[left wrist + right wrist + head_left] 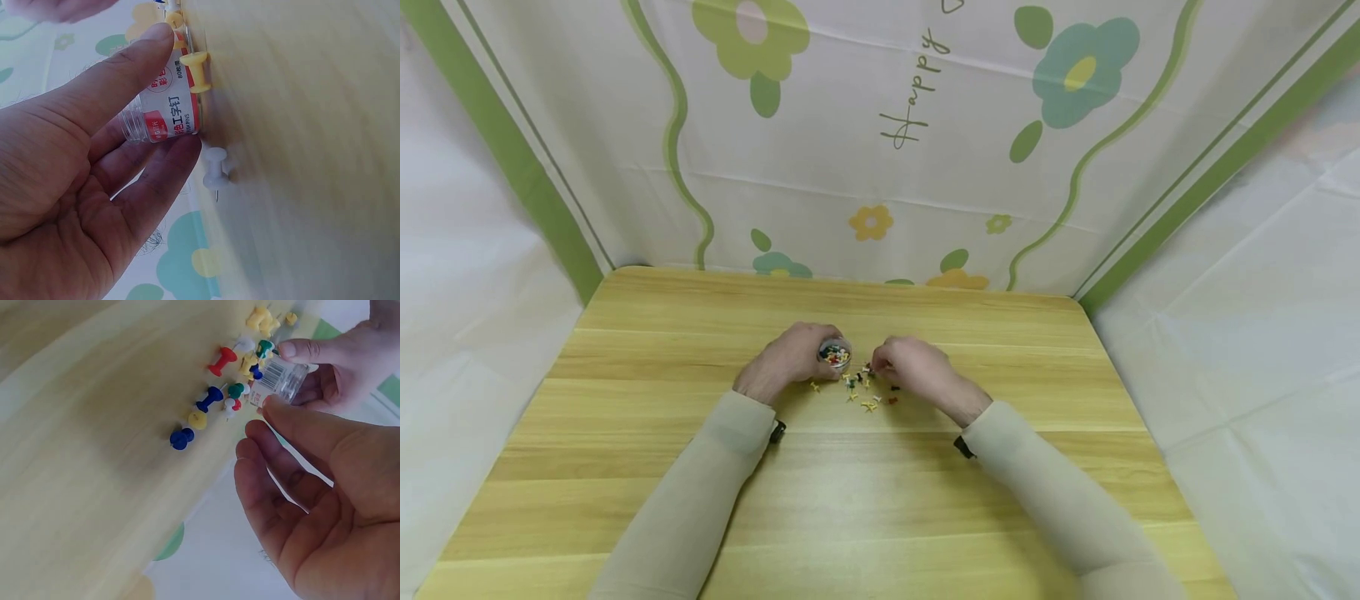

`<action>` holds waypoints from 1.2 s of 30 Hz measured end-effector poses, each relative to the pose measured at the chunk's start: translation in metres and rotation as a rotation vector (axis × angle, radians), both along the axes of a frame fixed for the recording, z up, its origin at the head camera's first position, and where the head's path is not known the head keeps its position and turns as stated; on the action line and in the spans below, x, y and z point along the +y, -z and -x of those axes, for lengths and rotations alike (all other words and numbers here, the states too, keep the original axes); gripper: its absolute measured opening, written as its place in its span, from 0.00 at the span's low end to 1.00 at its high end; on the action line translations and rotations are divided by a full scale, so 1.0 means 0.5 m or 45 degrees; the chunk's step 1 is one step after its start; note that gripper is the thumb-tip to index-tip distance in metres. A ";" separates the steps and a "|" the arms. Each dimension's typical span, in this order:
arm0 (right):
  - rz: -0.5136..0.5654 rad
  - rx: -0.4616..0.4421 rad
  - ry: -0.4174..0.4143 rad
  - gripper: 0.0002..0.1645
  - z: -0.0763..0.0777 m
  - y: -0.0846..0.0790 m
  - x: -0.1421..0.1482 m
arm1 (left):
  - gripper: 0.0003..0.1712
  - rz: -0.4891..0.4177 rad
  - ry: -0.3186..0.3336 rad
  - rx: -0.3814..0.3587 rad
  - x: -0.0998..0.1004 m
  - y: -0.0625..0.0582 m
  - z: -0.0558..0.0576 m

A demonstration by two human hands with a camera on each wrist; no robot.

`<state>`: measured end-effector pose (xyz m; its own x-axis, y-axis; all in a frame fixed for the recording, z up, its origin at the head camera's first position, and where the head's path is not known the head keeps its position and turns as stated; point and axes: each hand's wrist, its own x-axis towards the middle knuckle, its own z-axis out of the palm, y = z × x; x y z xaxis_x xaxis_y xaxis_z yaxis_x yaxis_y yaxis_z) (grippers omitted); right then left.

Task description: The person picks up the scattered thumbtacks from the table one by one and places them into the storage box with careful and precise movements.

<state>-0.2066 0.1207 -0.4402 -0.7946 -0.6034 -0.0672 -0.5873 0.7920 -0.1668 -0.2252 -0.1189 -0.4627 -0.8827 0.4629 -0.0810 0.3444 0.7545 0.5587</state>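
Note:
My left hand grips a small clear jar of multicoloured push pins, thumb on one side and fingers on the other. In the left wrist view its white and red label shows. A yellow push pin and a white push pin lie beside the jar. My right hand hovers just right of the jar over loose pins. Its thumb and fingertips are slightly apart in the right wrist view, with no pin visible between them. A red push pin and a blue push pin lie near it.
Several loose push pins are scattered on the wooden table between and in front of the hands. A white curtain with flowers stands behind the table's far edge, with white sheets at both sides.

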 end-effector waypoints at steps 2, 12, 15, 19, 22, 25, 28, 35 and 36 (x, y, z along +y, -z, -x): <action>-0.051 0.000 -0.005 0.06 -0.007 0.001 0.002 | 0.33 -0.008 -0.001 -0.008 0.000 0.000 0.000; -0.124 -0.067 -0.047 0.08 -0.030 -0.006 0.011 | 0.31 -0.037 0.006 -0.002 -0.001 -0.003 -0.005; -0.129 -0.076 -0.069 0.07 -0.033 -0.003 0.014 | 0.30 -0.047 0.007 -0.008 -0.002 -0.003 -0.005; -0.131 -0.066 -0.093 0.08 -0.036 0.006 0.016 | 0.31 -0.043 0.004 -0.014 -0.002 -0.003 -0.005; -0.140 -0.054 -0.098 0.08 -0.036 0.010 0.017 | 0.31 -0.033 0.002 -0.017 -0.001 -0.003 -0.005; -0.142 -0.056 -0.085 0.08 -0.035 0.010 0.018 | 0.32 -0.024 -0.001 -0.015 -0.001 -0.003 -0.005; -0.141 -0.057 -0.069 0.06 -0.034 0.007 0.018 | 0.32 -0.020 -0.006 -0.014 0.000 -0.004 -0.005; -0.162 -0.017 -0.038 0.05 -0.026 -0.003 0.015 | 0.32 -0.025 -0.014 -0.015 0.001 -0.003 -0.004; -0.154 -0.016 -0.032 0.05 -0.025 -0.004 0.014 | 0.32 -0.026 -0.014 -0.016 0.001 -0.003 -0.004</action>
